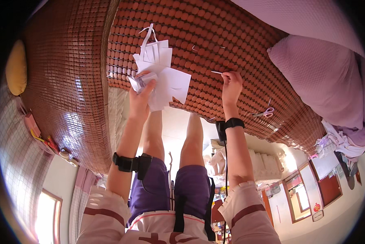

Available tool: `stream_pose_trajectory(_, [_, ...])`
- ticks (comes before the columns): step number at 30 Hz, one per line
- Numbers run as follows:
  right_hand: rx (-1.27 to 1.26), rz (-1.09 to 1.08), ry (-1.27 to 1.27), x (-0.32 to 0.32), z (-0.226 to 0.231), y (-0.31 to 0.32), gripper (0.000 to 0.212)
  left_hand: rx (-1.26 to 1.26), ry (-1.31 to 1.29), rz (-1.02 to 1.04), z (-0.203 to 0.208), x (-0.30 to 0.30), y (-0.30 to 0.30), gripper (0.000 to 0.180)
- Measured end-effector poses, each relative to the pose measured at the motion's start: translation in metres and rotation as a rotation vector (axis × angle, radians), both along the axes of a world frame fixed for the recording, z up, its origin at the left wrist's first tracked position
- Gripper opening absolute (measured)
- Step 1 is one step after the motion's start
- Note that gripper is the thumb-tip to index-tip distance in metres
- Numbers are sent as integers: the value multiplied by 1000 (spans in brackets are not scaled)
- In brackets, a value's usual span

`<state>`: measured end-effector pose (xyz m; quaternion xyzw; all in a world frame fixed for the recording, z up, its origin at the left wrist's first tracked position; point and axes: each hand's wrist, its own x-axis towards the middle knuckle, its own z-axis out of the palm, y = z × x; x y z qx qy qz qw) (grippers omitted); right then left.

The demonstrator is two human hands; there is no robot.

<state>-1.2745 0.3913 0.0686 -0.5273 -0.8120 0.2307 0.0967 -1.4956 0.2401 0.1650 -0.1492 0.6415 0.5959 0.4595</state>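
A loose fan of white paper sheets (174,83) sits over the near edge of a tiled mat (182,24), left of the middle. The pieces overlap at different angles, with straight-cut edges, and narrow paper strips (146,38) curl up from the far end. The left hand (141,99) is partly closed on the stack, thumb on top, gripping a creased, folded piece (144,81); the hand and this fold hide part of the sheets below. The right hand (232,86), well apart from the stack, has its fingers curled and fingertips pinched on 1 slim white piece (216,72), too small to tell whether flat or rolled.

Beyond, 2 tiny white scraps (194,48) lie on the mat between the hands. Scissors (268,112) with pink looped handles rest to the right of the right forearm, another thin scrap (269,101) just beside them.

The mat is made of glossy reddish-brown rounded tiles in rows, with dark gaps. At right, a plump mauve pillow (312,77) in waffle-textured cloth bulges over it, near a crumpled pale fabric bundle (341,140). A smooth yellow cushion (16,68) stands at far left.
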Motion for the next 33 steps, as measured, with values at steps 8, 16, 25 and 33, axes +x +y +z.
stream_pose_trajectory(8, [-133, -81, 85, -9, 12, 20, 5, 20, -43, -4, 1, -5, 0, 35])
stream_pose_trajectory(16, [-81, -5, 167, -44, 9, 69, 14, 16, -44, 33, -1, -9, 2, 32])
stream_pose_trajectory(25, [353, 448, -157, -46, -4, 76, 13, 35, -43, 47, -6, -23, 2, 32])
stream_pose_trajectory(33, [330, 481, -214, -50, -3, 77, 11, 35, -76, 69, -10, -25, 9, 32])
